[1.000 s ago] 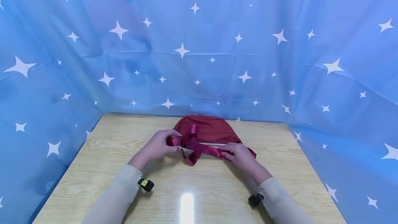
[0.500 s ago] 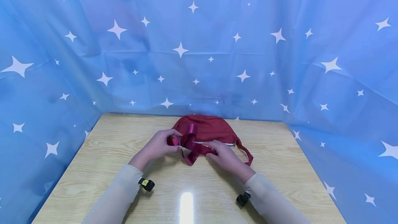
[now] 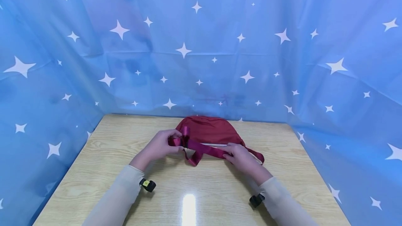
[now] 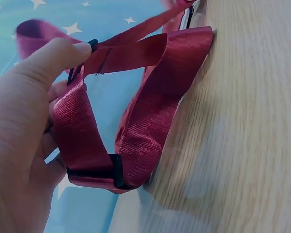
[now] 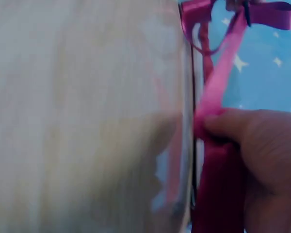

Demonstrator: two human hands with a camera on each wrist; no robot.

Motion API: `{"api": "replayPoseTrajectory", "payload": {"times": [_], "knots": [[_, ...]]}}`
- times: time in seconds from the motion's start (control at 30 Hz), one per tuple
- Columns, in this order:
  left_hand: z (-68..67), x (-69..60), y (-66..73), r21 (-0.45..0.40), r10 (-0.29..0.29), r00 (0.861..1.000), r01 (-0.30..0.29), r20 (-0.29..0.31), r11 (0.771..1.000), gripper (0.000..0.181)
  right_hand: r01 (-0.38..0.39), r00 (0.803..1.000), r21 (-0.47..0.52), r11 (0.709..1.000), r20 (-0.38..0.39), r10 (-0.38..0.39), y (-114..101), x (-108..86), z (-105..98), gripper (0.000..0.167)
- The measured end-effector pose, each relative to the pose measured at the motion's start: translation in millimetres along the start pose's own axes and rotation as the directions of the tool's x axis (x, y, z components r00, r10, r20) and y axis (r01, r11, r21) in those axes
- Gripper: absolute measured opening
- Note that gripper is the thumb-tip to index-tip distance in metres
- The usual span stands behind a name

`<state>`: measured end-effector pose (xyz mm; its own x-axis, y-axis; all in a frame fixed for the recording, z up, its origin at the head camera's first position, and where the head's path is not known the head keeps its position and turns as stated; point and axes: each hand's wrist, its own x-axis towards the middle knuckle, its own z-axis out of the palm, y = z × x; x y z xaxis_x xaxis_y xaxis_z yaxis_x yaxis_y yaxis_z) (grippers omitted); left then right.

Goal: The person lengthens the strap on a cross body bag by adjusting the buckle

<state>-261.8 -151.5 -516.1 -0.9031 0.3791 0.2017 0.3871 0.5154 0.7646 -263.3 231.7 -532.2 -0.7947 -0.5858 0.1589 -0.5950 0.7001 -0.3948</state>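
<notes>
A dark red bag (image 3: 208,130) with a pale zipper lies at the table's far edge. My left hand (image 3: 160,145) pinches a black buckle (image 4: 76,68) on the bag's shiny strap (image 4: 150,111), beside the bag's left end. In the left wrist view the strap hangs in loops, and a second black slider (image 4: 117,171) sits low on it. My right hand (image 3: 242,158) grips the strap (image 3: 210,150) in front of the zipper, and the stretch between the two hands runs nearly straight. In the right wrist view the thumb (image 5: 228,124) presses on the strap.
The wooden table (image 3: 169,191) extends on both sides of the bag and in front of it. A blue curtain (image 3: 216,79) with white stars hangs behind the table and along its sides.
My right hand moved left along the strap, then back right with the strap. The upright strap loop by my left hand has shortened and shifted left. My left hand has stayed nearly in place.
</notes>
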Motion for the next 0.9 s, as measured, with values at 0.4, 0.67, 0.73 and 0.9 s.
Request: {"api": "replayPoseTrajectory", "payload": {"times": [0.4, 0.67, 0.73, 0.9], "knots": [[1.8, -0.7, 3.7, -0.028, 0.000, 1.000, 0.000, 0.007, 1.000, 0.043, -0.051, 0.998, 0.107, 0.993, -0.027, 0.054, -34.1, 32.5, 20.9, 0.038], [2.6, -1.2, 4.7, -0.035, -0.019, 1.000, 0.019, 0.016, 0.999, 0.043, -0.009, 0.996, 0.356, 0.934, -0.079, 0.039, -48.0, 47.4, 32.5, 0.031], [2.2, -1.3, 5.2, -0.031, -0.027, 1.000, 0.027, 0.012, 0.999, 0.043, -0.010, 0.995, 0.366, 0.931, -0.086, 0.044, -46.3, 43.8, 28.2, 0.031], [0.0, -0.8, 5.1, -0.030, -0.032, 0.999, 0.032, -0.018, 0.999, 0.045, -0.024, 0.995, 0.336, 0.942, -0.082, 0.055, -27.7, 27.6, 12.4, 0.033]]}}
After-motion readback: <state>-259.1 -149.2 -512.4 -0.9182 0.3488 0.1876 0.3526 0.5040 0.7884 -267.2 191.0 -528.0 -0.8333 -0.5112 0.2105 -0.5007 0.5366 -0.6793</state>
